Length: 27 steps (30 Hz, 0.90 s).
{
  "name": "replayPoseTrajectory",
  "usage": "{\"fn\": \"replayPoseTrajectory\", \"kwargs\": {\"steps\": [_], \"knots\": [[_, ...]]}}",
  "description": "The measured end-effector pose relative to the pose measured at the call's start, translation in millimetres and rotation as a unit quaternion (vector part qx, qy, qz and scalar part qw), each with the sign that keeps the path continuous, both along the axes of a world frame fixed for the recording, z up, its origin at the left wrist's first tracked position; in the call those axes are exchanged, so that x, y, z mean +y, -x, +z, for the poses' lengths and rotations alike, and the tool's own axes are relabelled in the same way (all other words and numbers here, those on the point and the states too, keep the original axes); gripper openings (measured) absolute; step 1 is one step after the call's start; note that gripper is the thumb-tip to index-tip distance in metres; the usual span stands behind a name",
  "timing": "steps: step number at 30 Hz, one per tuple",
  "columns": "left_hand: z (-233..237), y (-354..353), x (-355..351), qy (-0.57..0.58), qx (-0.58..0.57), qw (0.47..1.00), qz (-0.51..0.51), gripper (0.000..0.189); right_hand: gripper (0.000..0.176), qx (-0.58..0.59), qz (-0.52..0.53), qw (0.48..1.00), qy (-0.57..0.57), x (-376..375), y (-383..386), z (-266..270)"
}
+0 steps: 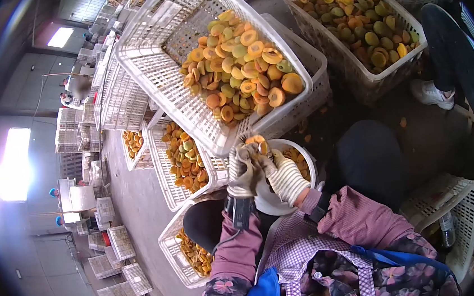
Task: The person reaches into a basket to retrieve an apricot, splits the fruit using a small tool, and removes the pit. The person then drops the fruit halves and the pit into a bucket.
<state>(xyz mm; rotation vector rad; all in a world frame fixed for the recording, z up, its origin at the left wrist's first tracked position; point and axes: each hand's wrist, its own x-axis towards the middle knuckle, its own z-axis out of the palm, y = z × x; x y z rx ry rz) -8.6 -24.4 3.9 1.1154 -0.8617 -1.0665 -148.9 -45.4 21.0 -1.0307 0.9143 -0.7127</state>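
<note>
In the head view my left hand (242, 173), in a soiled knit glove, is closed around an apricot (255, 139) whose orange flesh shows above the fingers. My right hand (285, 176), in a striped glove, meets it with bent fingers pressed close to the fruit. Whatever the right fingers grip is hidden between the hands. Both are above a white bucket (270, 202) with orange apricot pieces (297, 159) inside. Just beyond, a tilted white crate (149, 48) holds many apricot halves (241, 63), its near corner almost at my left fingers.
Another crate of apricots (350, 25) stands at upper right, beside a person's leg and white shoe (432, 94). Crates of fruit (184, 158) (192, 253) line my left. A crate with a bottle (448, 228) lies at lower right. Stacked crates (122, 90) stand farther left.
</note>
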Motion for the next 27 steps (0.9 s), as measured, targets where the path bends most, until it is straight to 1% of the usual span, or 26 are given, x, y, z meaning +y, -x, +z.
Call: {"fn": "replayPoseTrajectory", "kwargs": {"steps": [1,2,3,4,5,6,7,8,10,11,13,14,16,17,18,20,21,22,23,24,25,26,27], "knots": [[2.9,15.8,0.6,-0.025,0.084,0.995,0.045,0.028,0.041,0.075,0.022,0.996,0.053,3.6,0.5,-1.0],[20.8,34.8,-1.7,-0.049,0.167,0.981,0.09,0.029,0.038,0.148,0.044,0.982,0.106,5.8,2.5,4.2],[44.2,46.0,-3.8,-0.117,0.259,0.952,0.116,0.031,0.042,0.145,0.071,0.984,0.071,5.3,9.2,10.0],[41.3,47.3,0.2,-0.115,0.259,0.952,0.118,0.031,0.042,0.145,0.073,0.984,0.072,6.0,12.9,17.6],[35.4,49.8,4.7,-0.113,0.165,0.966,0.163,0.029,0.043,0.161,0.093,0.979,0.088,7.1,15.4,23.8],[31.4,52.0,7.6,-0.11,0.068,0.97,0.205,0.029,0.043,0.176,0.113,0.972,0.104,8.4,16.3,26.9],[37.3,56.9,7.3,-0.083,0.006,0.975,0.204,0.028,0.042,0.182,0.117,0.969,0.117,9.4,16.3,26.6],[42.2,58.7,7.4,-0.082,0.005,0.975,0.204,0.028,0.042,0.181,0.117,0.969,0.118,8.3,17.4,30.4],[48.6,59.0,7.9,-0.104,-0.047,0.974,0.196,0.028,0.042,0.216,0.17,0.956,0.101,4.6,20.6,39.8],[46.5,50.2,9.0,-0.104,-0.049,0.974,0.197,0.028,0.042,0.215,0.17,0.957,0.1,6.4,19.3,35.4],[32.6,24.1,12.8,-0.137,-0.02,0.988,0.073,0.027,0.049,0.227,0.203,0.941,0.147,13.2,15.1,19.3],[26.7,20.6,13.9,-0.137,-0.02,0.988,0.073,0.027,0.049,0.227,0.204,0.941,0.147,15.3,14.1,16.0],[14.6,14.3,18.3,-0.087,-0.134,0.986,0.053,0.026,0.047,0.177,0.216,0.948,0.15,18.7,13.0,11.0],[2.2,7.0,21.9,-0.085,-0.159,0.982,0.049,0.029,0.045,0.178,0.213,0.952,0.127,18.7,14.0,13.7],[-4.5,2.2,24.6,-0.087,-0.158,0.982,0.047,0.029,0.045,0.179,0.212,0.953,0.124,17.0,15.7,17.2],[-13.1,-5.6,27.8,-0.103,-0.142,0.984,0.043,0.04,0.041,0.122,0.244,0.949,0.156,12.6,19.6,21.5],[-14.7,-9.7,28.6,-0.132,-0.168,0.976,0.05,0.045,0.037,0.127,0.246,0.947,0.162,14.3,16.9,18.9],[-16.7,-12.4,30.8,-0.148,-0.169,0.974,0.035,0.046,0.033,0.134,0.235,0.949,0.163,16.4,18.0,19.9],[2.2,-8.3,30.2,-0.104,-0.382,0.918,-0.015,0.047,0.032,0.14,0.257,0.938,0.185,15.3,20.2,22.3],[17.2,-4.6,29.3,-0.054,-0.575,0.814,-0.062,0.047,0.031,0.145,0.283,0.925,0.208,13.4,21.1,24.5],[12.6,-6.0,27.9,-0.093,-0.445,0.89,-0.038,0.038,0.03,0.073,0.265,0.956,0.104,14.0,20.2,26.8],[28.3,5.2,19.3,-0.23,-0.067,0.971,-0.006,0.022,0.03,0.074,0.269,0.955,0.101,13.4,19.5,32.0],[31.2,11.6,20.4,-0.215,-0.085,0.973,0.016,0.019,0.031,0.08,0.273,0.958,-0.018,11.3,19.0,39.5]]}}
